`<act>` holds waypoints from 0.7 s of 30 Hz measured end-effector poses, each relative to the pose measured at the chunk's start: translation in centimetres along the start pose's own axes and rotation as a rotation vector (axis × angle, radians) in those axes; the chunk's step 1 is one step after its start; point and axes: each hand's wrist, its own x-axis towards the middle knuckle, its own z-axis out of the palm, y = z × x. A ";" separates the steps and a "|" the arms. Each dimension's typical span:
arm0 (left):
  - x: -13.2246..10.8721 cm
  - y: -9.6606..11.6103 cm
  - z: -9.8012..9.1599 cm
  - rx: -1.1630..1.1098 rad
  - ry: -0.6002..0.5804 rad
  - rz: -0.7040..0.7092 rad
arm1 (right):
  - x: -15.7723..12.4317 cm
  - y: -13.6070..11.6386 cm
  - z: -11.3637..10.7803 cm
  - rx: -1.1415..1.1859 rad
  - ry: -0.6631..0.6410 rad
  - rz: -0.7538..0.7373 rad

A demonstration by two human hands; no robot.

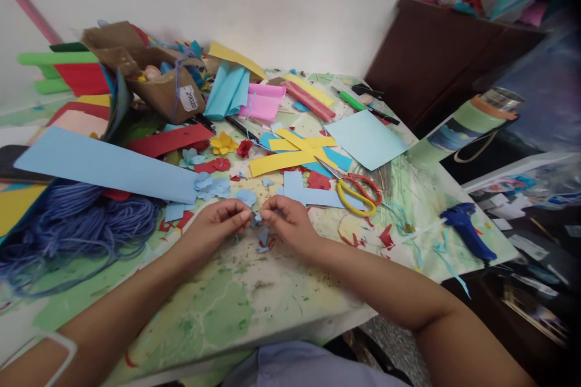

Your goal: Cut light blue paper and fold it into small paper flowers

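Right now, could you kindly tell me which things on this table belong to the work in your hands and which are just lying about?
Part of the work: left hand, right hand, small light-blue paper piece, light-blue paper flower.

Lying about: red-and-yellow-handled scissors, blue glue gun, blue yarn.
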 end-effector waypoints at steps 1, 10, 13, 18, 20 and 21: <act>0.0 0.0 0.0 0.006 0.039 0.009 | 0.0 0.1 0.0 0.098 0.014 0.053; -0.4 -0.6 0.4 0.055 0.050 0.114 | -0.2 0.0 0.2 0.225 -0.023 0.147; -0.6 -0.8 0.4 0.106 0.003 0.128 | -0.4 -0.1 0.4 0.133 -0.041 0.121; -0.6 -0.5 0.6 0.123 0.016 0.089 | -0.4 0.0 0.6 0.147 -0.023 0.111; -0.7 -0.4 0.8 0.077 0.009 0.085 | -0.3 0.0 0.6 0.138 -0.007 0.098; -0.8 -0.4 0.9 0.049 0.004 0.087 | -0.4 -0.1 0.6 0.119 -0.002 0.084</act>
